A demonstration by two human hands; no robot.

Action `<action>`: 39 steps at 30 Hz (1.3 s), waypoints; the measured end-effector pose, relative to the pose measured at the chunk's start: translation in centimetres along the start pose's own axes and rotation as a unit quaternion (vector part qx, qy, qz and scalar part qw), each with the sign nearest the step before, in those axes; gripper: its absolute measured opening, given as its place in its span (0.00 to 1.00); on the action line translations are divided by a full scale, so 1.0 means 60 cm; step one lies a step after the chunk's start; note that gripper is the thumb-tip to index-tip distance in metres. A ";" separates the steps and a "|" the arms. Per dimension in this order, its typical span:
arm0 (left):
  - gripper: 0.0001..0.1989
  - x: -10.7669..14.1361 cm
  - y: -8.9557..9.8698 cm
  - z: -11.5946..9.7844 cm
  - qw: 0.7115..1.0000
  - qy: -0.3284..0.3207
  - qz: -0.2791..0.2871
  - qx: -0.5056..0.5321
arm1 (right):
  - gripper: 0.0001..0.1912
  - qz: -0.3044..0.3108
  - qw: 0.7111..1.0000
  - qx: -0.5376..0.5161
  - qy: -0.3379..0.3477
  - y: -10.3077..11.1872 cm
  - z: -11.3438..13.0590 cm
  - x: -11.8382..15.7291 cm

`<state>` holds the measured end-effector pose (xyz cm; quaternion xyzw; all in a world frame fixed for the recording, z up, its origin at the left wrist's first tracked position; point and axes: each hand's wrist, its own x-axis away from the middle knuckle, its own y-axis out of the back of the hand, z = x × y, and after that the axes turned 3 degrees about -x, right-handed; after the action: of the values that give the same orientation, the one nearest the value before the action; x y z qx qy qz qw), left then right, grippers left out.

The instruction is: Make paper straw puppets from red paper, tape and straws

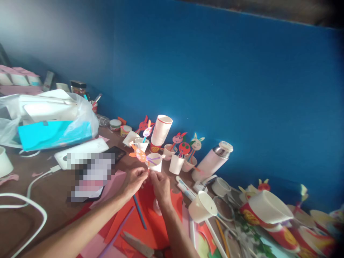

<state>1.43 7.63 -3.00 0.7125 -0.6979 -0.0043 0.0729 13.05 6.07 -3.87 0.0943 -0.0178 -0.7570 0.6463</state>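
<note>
Left hand (137,178) and right hand (160,182) are both pinched tight, can't tell on what, lol; white paper cup (158,166) just beyond.

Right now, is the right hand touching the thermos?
Apart. The head view shows a clear gap, with a white cup between the right hand and the thermos.

the bare left forearm (91,216) slants in from the lower left, the right forearm (176,222) from the lower right; left hand (136,180) and right hand (160,184) nearly meet, fingers curled, backs up, fingertips too small to read.
</note>
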 end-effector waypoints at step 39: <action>0.18 -0.011 0.006 0.019 1.000 -0.022 0.011 -0.004 | 0.13 0.005 0.999 0.039 0.004 -0.002 -0.010 0.001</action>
<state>0.94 8.16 -4.12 0.7045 -0.7069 -0.0214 0.0603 13.04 6.08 -4.50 0.1226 -0.0447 -0.7524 0.6456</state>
